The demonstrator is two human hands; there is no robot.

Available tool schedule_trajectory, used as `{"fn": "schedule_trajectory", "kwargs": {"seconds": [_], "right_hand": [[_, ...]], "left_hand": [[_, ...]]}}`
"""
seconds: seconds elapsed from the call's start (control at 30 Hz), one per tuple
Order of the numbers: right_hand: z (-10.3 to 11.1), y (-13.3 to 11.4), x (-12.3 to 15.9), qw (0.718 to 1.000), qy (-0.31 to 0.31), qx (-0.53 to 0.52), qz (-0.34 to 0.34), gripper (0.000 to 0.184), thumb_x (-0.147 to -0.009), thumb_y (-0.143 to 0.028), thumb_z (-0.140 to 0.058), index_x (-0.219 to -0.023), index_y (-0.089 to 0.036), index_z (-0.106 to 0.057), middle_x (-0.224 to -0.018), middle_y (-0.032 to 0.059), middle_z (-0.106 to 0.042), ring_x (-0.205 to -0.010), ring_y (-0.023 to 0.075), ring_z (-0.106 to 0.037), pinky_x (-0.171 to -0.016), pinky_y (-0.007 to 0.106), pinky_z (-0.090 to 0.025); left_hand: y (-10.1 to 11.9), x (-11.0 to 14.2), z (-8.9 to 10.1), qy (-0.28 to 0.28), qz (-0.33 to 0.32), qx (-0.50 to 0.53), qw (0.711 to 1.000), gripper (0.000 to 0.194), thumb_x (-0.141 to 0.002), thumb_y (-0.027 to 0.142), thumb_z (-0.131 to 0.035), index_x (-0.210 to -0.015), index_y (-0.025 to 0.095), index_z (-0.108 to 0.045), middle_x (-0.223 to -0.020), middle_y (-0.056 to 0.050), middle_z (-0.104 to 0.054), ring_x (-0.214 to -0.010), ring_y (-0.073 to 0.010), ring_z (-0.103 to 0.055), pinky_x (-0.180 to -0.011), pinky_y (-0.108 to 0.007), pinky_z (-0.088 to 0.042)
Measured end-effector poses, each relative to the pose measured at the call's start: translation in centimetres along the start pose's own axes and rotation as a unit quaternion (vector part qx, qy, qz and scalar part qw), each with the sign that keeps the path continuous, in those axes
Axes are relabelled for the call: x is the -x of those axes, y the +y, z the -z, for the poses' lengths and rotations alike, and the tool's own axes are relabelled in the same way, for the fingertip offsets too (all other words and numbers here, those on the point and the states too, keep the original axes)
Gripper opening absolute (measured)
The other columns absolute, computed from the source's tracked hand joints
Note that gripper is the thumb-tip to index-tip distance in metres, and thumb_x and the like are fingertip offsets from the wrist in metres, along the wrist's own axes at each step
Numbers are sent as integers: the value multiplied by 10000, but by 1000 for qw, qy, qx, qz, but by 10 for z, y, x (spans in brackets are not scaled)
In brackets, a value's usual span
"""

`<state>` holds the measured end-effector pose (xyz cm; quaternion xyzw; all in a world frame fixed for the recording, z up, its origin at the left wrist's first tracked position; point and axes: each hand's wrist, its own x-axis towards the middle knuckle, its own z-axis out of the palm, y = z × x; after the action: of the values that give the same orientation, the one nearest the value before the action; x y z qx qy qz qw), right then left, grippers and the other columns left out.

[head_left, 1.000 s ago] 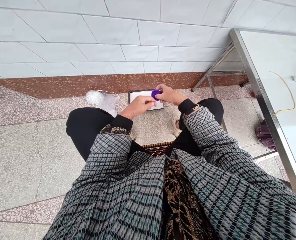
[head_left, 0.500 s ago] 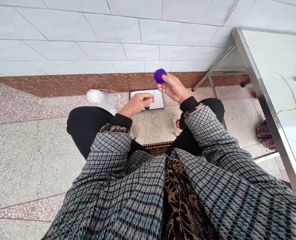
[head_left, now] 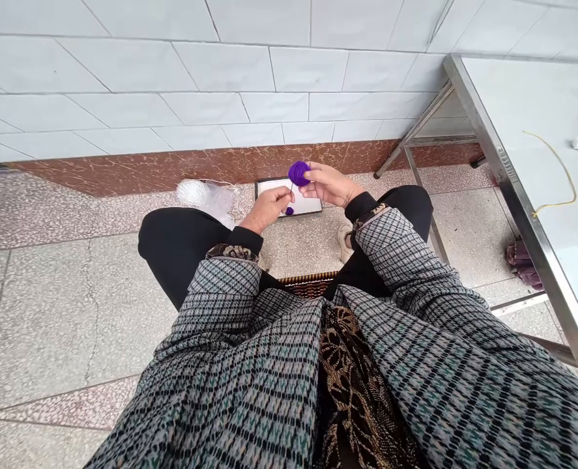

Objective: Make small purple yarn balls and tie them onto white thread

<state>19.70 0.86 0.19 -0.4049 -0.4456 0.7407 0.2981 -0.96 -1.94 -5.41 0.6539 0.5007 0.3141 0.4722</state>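
Observation:
A purple ball of yarn (head_left: 299, 174) is held in the fingers of my right hand (head_left: 332, 184). From its underside a short strand of yarn (head_left: 292, 187) runs down to my left hand (head_left: 271, 207), where thumb and forefinger pinch it. Both hands are close together above a white tray with a dark rim (head_left: 313, 209) on the floor. A smaller bit of purple yarn (head_left: 289, 211) shows over the tray, just beside my left fingers. Whether it rests on the tray or hangs from the hand I cannot tell.
White yarn (head_left: 192, 193) in a clear plastic bag lies on the floor left of the tray. At the right stands a metal-edged table (head_left: 508, 143) with a yellow cord (head_left: 565, 170) on it. A tiled wall (head_left: 249, 107) rises in front. Something dark purple (head_left: 524, 264) lies under the table.
My right hand has come down and left with the yarn ball, closer to my left hand. The strand between them is shorter. The view has shifted slightly.

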Motion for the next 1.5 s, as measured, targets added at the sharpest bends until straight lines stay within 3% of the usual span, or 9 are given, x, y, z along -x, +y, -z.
{"fn": "schedule_trajectory", "kwargs": {"seconds": [0.2, 0.37, 0.5, 0.67, 0.8, 0.9, 1.03, 1.23, 1.5], "right_hand": [[-1, 19, -7, 938, 121, 326, -12, 308, -877, -59, -755, -974, -229, -519, -811, -25, -639, -720, 141, -625, -683, 234, -531], [-9, 30, -1, 840, -137, 506, -138, 327, -744, 14, -802, -906, -205, -620, -670, -56, -635, -626, 139, -625, -627, 227, -483], [-11, 34, 7, 887, -207, 373, -175, 282, -759, 40, -741, -922, -169, -644, -665, -57, -666, -558, 105, -618, -586, 192, -509], [-6, 30, 18, 995, -62, 43, -68, 222, -895, -67, -735, -1059, -178, -636, -809, -16, -737, -635, 98, -677, -677, 198, -598], [-4, 34, 17, 989, 117, -91, 11, 175, -999, -143, -721, -1012, -214, -563, -812, -21, -710, -674, 90, -672, -722, 191, -610], [-4, 44, 13, 981, 177, 69, -38, 210, -995, -92, -696, -985, -216, -527, -729, -45, -654, -624, 87, -615, -653, 172, -559], [-5, 57, 14, 958, 115, 226, -133, 304, -799, 27, -784, -922, -184, -604, -644, -44, -641, -574, 114, -587, -562, 195, -497], [-5, 65, 41, 973, -86, 150, -152, 305, -756, -1, -726, -1004, -169, -674, -824, -32, -717, -625, 101, -657, -640, 204, -574], [6, 39, 17, 992, 88, -86, -1, 242, -928, -177, -735, -1093, -216, -562, -835, -30, -704, -662, 93, -664, -708, 204, -590]], "left_hand": [[-4, 18, -28, -77, -1, -24, 997, 169, -848, 328, -605, -763, 196, -668, -583, 52, -494, -560, -142, -444, -617, -271, -365], [-11, 31, -18, -5, -14, -68, 998, 181, -805, 370, -597, -714, 216, -617, -643, 18, -558, -671, -174, -492, -685, -292, -404], [-27, 31, -11, 18, -15, -21, 999, 227, -764, 440, -609, -708, 221, -611, -673, 2, -584, -707, -185, -511, -721, -299, -421], [-39, 30, -22, 12, 21, 26, 999, 257, -778, 451, -594, -726, 201, -621, -640, 17, -529, -637, -161, -457, -686, -294, -392], [-34, 38, -33, -48, 5, 2, 999, 225, -847, 381, -571, -769, 188, -656, -661, 18, -528, -620, -154, -449, -670, -287, -404], [-26, 41, -34, -101, -43, -62, 992, 206, -881, 330, -575, -779, 183, -676, -738, -6, -611, -699, -173, -533, -749, -300, -464], [-19, 37, -26, -98, -81, -119, 985, 193, -871, 324, -564, -759, 195, -654, -813, -32, -664, -808, -201, -592, -848, -318, -491], [-20, 28, -8, -93, -48, -118, 987, 191, -868, 337, -550, -742, 207, -611, -719, -2, -603, -754, -193, -562, -795, -304, -472], [-12, 12, -16, -171, -21, -101, 980, 201, -903, 316, -506, -792, 199, -627, -666, 31, -534, -669, -170, -487, -730, -287, -423]]}}
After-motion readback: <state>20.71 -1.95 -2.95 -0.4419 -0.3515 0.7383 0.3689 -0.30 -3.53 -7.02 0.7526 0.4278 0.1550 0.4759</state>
